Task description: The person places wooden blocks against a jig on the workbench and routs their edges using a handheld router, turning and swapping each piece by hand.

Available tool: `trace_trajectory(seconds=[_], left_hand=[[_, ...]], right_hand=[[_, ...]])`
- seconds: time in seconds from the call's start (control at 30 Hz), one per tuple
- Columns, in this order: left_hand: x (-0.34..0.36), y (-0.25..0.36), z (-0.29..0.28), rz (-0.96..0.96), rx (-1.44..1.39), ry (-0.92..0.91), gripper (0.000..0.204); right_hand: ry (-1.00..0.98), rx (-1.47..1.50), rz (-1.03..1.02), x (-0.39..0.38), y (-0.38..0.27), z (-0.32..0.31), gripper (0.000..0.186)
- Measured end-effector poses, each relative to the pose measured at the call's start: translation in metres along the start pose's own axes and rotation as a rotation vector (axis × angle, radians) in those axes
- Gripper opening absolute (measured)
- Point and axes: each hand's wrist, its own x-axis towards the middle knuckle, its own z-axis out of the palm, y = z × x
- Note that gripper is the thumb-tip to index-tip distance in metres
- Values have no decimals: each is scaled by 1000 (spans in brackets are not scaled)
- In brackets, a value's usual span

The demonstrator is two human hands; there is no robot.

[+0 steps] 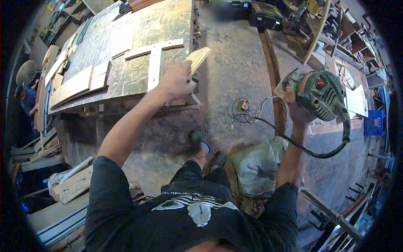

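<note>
Workshop viewed from above, with the person standing on a dusty concrete floor beside a scarred workbench. Left hand is closed around one end of a pale wooden board, which is held raised over the near right corner of the workbench, just beside a light wooden frame lying flat on the top. Right hand is clenched on the body of a green electric power tool (probably a sander or planer; its working face is not visible), held out to the side, well apart from the bench. Black power cord loops down from the tool's rear and runs back toward a tangle of wire on the floor near the feet. A grey-green sack lies just beside them.

Hazards, as judged: the slack cord could snag a foot or the sack when the person steps; the one-handed hold on the heavy tool could slip; the board, gripped only at one end, could knock the frame out of position.
</note>
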Motion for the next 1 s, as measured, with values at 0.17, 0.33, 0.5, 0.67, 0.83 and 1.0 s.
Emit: trace_trajectory(seconds=[0.17, 0.33, 0.5, 0.67, 0.83, 1.0], left_hand=[[-6, -38, 84, 611, 433, 437, 48], [-9, -89, 103, 698, 463, 320, 43], [9, -134, 88, 759, 197, 193, 60], [36, -144, 74, 658, 23, 340, 53], [51, -142, 55, 663, 96, 255, 59], [59, -156, 29, 439, 401, 295, 94]], right_hand=[[-2, -15, 55, 5, -12, 5, 72], [12, -31, 104, -8, -5, -1, 69], [47, -5, 112, -10, -8, 15, 67], [-55, -105, 55, -1, -9, 37, 67], [-139, -240, -38, 1, -12, 58, 67], [-108, -95, -30, -3, -13, 65, 78]])
